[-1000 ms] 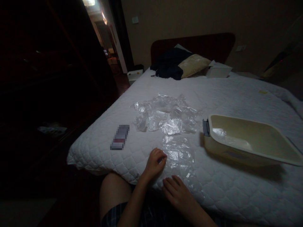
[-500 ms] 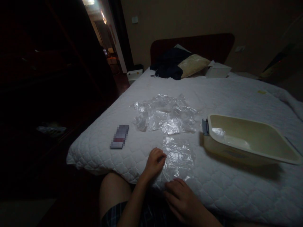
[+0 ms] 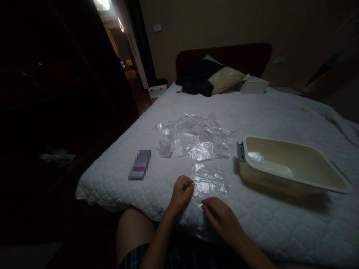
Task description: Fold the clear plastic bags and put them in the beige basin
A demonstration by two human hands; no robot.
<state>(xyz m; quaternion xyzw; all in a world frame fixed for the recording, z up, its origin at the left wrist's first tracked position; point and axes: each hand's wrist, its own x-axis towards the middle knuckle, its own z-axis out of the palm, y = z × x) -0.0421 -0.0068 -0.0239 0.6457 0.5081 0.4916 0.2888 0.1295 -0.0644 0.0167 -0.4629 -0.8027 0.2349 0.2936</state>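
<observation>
Head camera: plastic sheet (image 3: 210, 181) pinched near the front edge of a bed (image 3: 280, 231)

Largest, the bed, white and quilted, with a pillow (image 3: 224, 79) and dark clothes (image 3: 196, 78) far off by the headboard. On its right side, a cream tub (image 3: 303, 164). Left of the tub, a heap of crumpled clear plastic (image 3: 193, 136). Just in front of that heap, flat on the quilt (dim light, edges hard to trace), the plastic sheet. At its left edge, left hand (image 3: 181, 194), thumb and fingers pinching the film. At its near edge, right hand (image 3: 221, 218), palm down, fingers close together and bent; gripping or only pressing, cannot tell. Left of the hands, a small flat box (image 3: 139, 170), blurred.
</observation>
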